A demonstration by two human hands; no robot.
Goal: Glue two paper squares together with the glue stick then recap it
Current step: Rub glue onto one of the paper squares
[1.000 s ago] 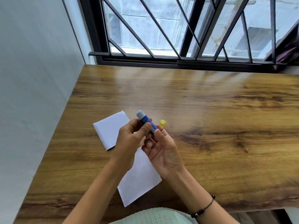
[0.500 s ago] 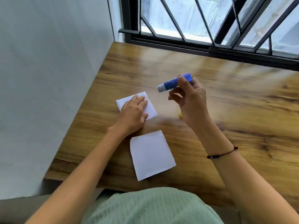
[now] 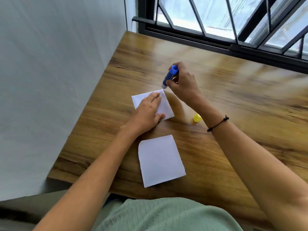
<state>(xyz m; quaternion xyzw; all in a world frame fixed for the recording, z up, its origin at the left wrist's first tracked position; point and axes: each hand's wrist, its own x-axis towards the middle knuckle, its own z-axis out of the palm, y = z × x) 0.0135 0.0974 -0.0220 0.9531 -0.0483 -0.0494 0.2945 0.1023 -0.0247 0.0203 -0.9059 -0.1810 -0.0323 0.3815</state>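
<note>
Home room; wooden desk [image 3: 233, 97] against barred window [image 3: 233, 22]; plain wall [image 3: 58, 80]

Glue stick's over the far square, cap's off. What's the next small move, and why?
Probably lower the glue stick onto the far square at its top corner and stroke across. The right hand holds it tip-down just above that corner, the left hand presses the paper flat, and the near square lies apart, unglued.

glue stick [image 3: 169, 77]: blue body, pale grey tip. cap [image 3: 197, 118]: yellow. both paper squares [image 3: 160, 160] [image 3: 164, 105]: plain white. surface [image 3: 233, 100]: brown wood grain, dark streaks. wrist cord [image 3: 218, 123]: black. shirt [image 3: 166, 215]: pale green knit. window frame [image 3: 216, 45]: black.
</note>
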